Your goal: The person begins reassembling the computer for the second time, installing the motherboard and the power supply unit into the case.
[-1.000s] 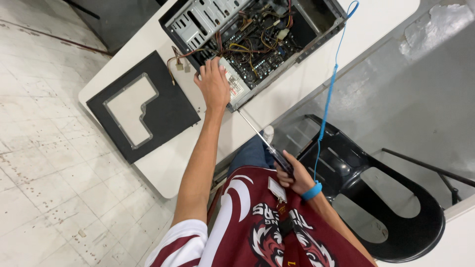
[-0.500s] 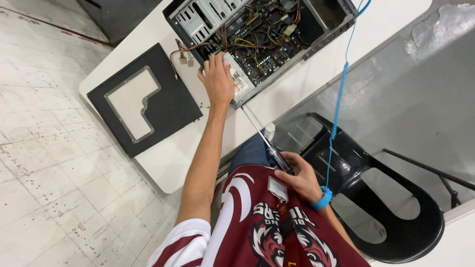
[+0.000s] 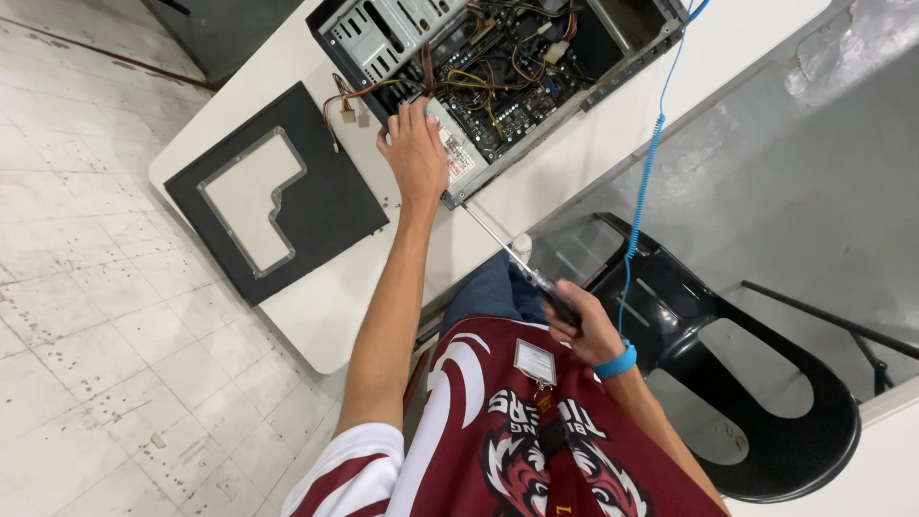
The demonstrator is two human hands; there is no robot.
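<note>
Left hand stretched out along a bare arm, palm down on the near corner of an open computer case, fingers spread and lying flat on the grey metal box with a label in that corner; gripping nothing, only resting. Right hand drawn back close to the chest, fingers curled tight round the dark handle of a long screwdriver. Thin metal shaft slanting up and left from that hand, tip touching or just beside the lower corner of the case, close under the left wrist; exact contact hard to tell. Blue band round the right wrist, with a coiled blue cord running up past the far edge of the case. Case lying on its side on a white surface, full of coloured wires and a green board. Black side panel with a clear window flat on the surface, just left of the case. Black plastic chair down at the right, well apart from the case. Maroon and white shirt below, a badge hanging at the chest.
</note>
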